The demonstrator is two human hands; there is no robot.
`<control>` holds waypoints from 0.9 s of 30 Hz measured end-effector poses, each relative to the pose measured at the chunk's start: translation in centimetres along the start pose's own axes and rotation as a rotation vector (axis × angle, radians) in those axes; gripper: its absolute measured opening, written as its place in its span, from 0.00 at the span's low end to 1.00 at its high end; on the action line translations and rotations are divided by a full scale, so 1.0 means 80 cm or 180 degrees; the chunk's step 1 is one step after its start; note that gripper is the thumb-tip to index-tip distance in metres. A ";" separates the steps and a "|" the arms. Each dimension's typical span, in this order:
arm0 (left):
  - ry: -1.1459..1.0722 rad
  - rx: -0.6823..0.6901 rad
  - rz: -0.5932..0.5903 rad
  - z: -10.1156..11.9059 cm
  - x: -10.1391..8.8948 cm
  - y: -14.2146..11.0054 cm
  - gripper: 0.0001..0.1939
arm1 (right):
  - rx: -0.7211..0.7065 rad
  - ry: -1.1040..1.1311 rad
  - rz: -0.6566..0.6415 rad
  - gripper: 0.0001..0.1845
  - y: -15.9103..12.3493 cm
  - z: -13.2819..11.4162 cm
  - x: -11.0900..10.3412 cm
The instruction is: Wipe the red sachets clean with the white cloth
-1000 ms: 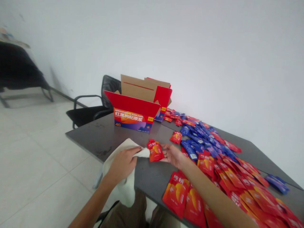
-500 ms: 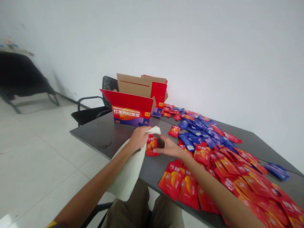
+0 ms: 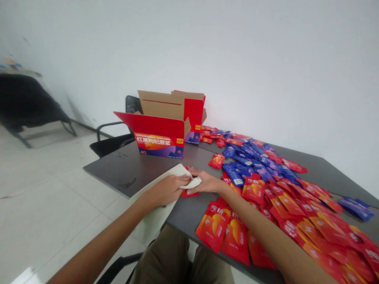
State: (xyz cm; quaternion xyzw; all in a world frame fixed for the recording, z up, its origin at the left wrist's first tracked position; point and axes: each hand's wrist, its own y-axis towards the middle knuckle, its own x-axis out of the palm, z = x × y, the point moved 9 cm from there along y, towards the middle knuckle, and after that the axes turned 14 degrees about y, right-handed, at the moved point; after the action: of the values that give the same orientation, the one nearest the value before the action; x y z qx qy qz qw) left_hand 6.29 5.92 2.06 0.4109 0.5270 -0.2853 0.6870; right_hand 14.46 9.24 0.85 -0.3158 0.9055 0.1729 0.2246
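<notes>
Passage exists over bare tabletop (image 3: 148, 167) between the cloth (image 3: 152, 223) and the front carton (image 3: 151, 146), whose raised near flap (image 3: 154, 125) obstructs low entry. Rightward, red pouches (image 3: 214, 223) and blue pouches (image 3: 232, 173) block low travel; a narrow strip (image 3: 189, 215) lies open.

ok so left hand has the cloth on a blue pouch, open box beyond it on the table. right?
Pouch colour is off: the head view shows a red pouch. Left hand has the cloth on it, open box beyond on the table.
</notes>
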 end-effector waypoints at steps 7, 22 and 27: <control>0.0158 -0.0288 -0.0077 -0.020 -0.003 0.021 0.27 | 0.0298 0.0069 0.0068 0.48 0.001 0.013 -0.003; 0.0298 -0.0371 -0.0143 -0.029 0.003 0.016 0.27 | 0.0697 0.0104 0.0103 0.59 -0.003 0.029 -0.005; 0.0422 -0.0071 -0.0096 0.006 0.011 -0.002 0.29 | 0.0629 -0.0062 0.0003 0.61 -0.002 0.030 0.000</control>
State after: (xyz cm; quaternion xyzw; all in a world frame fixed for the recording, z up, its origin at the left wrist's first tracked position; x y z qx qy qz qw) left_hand 6.61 5.45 1.25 0.4132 0.5807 -0.2619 0.6508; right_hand 15.28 10.20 -1.16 -0.2900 0.9161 0.0859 0.2634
